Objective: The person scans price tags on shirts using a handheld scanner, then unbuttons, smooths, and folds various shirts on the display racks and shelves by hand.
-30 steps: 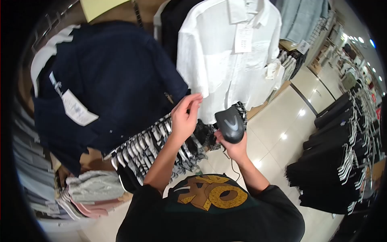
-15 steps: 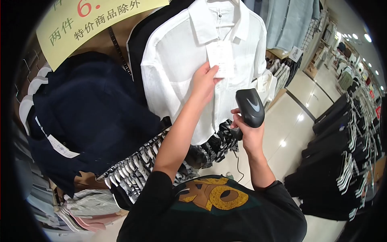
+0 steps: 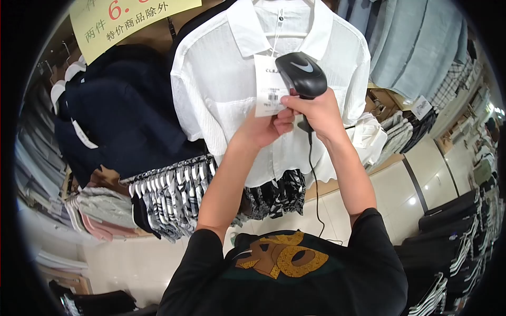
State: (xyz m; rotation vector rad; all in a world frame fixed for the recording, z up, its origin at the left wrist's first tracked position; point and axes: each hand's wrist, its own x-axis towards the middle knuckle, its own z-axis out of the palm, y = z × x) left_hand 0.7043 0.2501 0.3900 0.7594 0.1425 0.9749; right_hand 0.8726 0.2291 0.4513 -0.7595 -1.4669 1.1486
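The white price tag (image 3: 265, 79) hangs before the white collared shirt (image 3: 216, 79), its lower edge pinched in the left hand's (image 3: 262, 128) curled fingers. The barcode scanner (image 3: 304, 78), in the right hand's (image 3: 322, 113) closed grip, has risen beside the tag, bringing it near the printed barcode (image 3: 273, 97). Left, white hangers (image 3: 58, 89) carry navy garments (image 3: 121, 121).

Glossy pale tiled floor (image 3: 134, 262)

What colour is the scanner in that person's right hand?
The scanner is black with a grey mark on top, best seen in the head view.
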